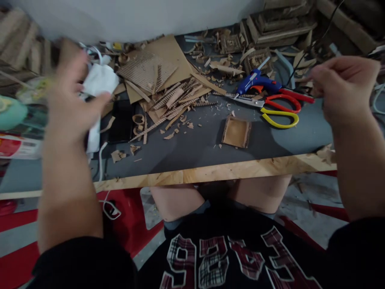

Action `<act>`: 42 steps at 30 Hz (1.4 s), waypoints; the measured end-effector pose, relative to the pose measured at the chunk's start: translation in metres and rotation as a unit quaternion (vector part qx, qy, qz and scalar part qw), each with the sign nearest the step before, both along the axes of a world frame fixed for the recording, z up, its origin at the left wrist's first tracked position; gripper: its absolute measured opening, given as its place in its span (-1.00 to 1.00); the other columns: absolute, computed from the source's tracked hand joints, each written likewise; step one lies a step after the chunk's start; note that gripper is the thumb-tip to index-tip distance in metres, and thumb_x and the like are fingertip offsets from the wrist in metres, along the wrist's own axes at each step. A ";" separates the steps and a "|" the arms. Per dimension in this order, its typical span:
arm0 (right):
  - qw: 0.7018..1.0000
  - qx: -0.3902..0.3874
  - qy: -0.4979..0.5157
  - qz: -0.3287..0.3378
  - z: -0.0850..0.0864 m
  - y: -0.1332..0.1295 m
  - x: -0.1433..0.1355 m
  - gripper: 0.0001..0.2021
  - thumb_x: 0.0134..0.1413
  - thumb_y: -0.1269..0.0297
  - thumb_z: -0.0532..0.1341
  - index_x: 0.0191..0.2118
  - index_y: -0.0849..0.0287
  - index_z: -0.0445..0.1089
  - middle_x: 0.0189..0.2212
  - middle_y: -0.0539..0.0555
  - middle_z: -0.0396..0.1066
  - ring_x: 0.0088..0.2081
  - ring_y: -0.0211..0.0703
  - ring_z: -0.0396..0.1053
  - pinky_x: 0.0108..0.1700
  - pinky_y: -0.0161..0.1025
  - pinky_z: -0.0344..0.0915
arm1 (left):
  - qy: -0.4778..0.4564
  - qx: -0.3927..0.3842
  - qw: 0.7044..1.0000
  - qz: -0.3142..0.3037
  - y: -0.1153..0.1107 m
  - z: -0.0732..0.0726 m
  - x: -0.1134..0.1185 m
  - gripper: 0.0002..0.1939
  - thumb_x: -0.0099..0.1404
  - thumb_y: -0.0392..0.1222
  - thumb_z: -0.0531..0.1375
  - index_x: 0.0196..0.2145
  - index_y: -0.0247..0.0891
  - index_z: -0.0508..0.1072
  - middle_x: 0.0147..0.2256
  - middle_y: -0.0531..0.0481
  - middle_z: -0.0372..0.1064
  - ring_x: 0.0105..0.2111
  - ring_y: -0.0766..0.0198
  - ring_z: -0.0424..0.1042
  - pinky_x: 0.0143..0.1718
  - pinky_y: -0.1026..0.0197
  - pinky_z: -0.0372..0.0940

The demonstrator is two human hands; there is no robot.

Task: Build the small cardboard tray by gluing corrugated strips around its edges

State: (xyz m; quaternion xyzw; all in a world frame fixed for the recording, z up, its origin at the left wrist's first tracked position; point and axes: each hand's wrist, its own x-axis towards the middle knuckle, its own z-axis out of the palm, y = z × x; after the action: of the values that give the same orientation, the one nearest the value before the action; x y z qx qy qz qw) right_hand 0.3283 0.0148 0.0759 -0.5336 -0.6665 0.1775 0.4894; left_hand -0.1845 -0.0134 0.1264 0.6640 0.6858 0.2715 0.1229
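My left hand [72, 96], blurred by motion, is at the left of the table with its thumb and fingers apart. Beside its fingertips lies a crumpled white item [101, 80]. On the right, my right hand [345, 86] is closed, fingertips pressed together; anything between them is too small to make out. Near its fingers are a blue glue gun [263, 83] and scissors [281, 110] with one red and one yellow handle. A small square cardboard tray [236, 131] sits near the table's front edge.
Cardboard sheets [168, 60] and corrugated strips [177, 96] are piled at centre left. A black phone [121, 121] lies beside a white cable [101, 160]. Stacked cardboard pieces [279, 28] stand at the back right. A wooden strip [210, 173] edges the table.
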 end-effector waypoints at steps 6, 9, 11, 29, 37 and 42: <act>0.922 -0.084 -0.308 0.220 -0.024 -0.026 -0.021 0.14 -0.33 -0.33 0.49 0.38 0.10 0.23 0.28 0.39 0.31 0.26 0.43 0.32 0.25 0.27 0.29 | 0.119 -0.002 0.990 -0.078 -0.003 -0.044 0.030 -0.62 0.22 0.19 0.21 -0.12 -0.03 0.55 0.11 0.04 0.48 0.15 0.03 0.39 0.16 -0.09 0.23; 0.901 -0.121 -0.378 0.177 -0.038 -0.052 -0.043 0.38 -0.33 -0.37 0.46 0.51 0.24 -0.13 0.38 0.48 0.13 0.33 0.58 0.19 0.27 0.44 0.22 | 0.182 -0.062 0.976 -0.101 0.000 -0.061 0.036 -0.63 0.27 0.12 0.17 -0.10 -0.12 0.55 0.05 -0.07 0.52 0.07 -0.03 0.43 0.12 -0.10 0.29; 0.906 -0.103 -0.385 0.142 -0.043 -0.061 -0.054 0.29 -0.16 -0.34 0.40 0.51 0.28 -0.18 0.36 0.50 0.15 0.34 0.57 0.17 0.30 0.46 0.16 | 0.225 -0.087 0.965 -0.107 0.002 -0.067 0.042 -0.61 0.29 0.06 0.15 -0.11 -0.24 0.56 0.05 -0.20 0.51 0.08 -0.12 0.42 0.11 -0.12 0.31; 0.860 -0.082 -0.257 0.433 -0.039 -0.026 -0.077 0.13 0.07 0.30 0.22 0.50 0.11 -0.65 0.49 0.24 -0.08 0.43 0.16 0.09 0.33 0.15 0.26 | 0.098 -0.022 0.992 -0.078 0.009 -0.073 0.035 -0.46 0.29 0.23 0.06 0.21 0.21 0.21 -0.25 0.14 0.62 -0.25 0.15 0.52 -0.22 0.00 0.26; 0.907 -0.093 -0.298 0.284 -0.035 -0.039 -0.083 0.11 -0.04 -0.18 0.40 0.49 0.11 -0.13 0.16 0.31 0.40 0.15 0.35 0.41 0.15 0.31 0.42 | 0.073 0.009 0.988 -0.138 0.000 -0.066 0.043 -0.46 0.31 0.10 0.03 0.21 0.04 0.35 -0.04 -0.04 0.57 -0.08 0.04 0.51 -0.05 -0.11 0.36; 0.890 -0.075 -0.324 0.312 -0.041 -0.050 -0.090 0.09 0.07 0.04 0.38 0.52 0.07 -0.32 0.26 0.31 0.30 0.26 0.33 0.33 0.23 0.29 0.36 | 0.142 0.007 0.980 -0.141 -0.007 -0.069 0.043 -0.44 0.31 0.14 -0.01 0.16 -0.07 0.43 0.11 -0.16 0.47 0.09 -0.03 0.43 0.03 -0.16 0.33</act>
State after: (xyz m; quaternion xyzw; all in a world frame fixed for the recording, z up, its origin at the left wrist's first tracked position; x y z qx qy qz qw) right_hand 0.2387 -0.0356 0.0349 -0.3610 -0.9049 0.1882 0.1245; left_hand -0.1411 -0.0206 0.0577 0.7868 0.5936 0.1592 0.0571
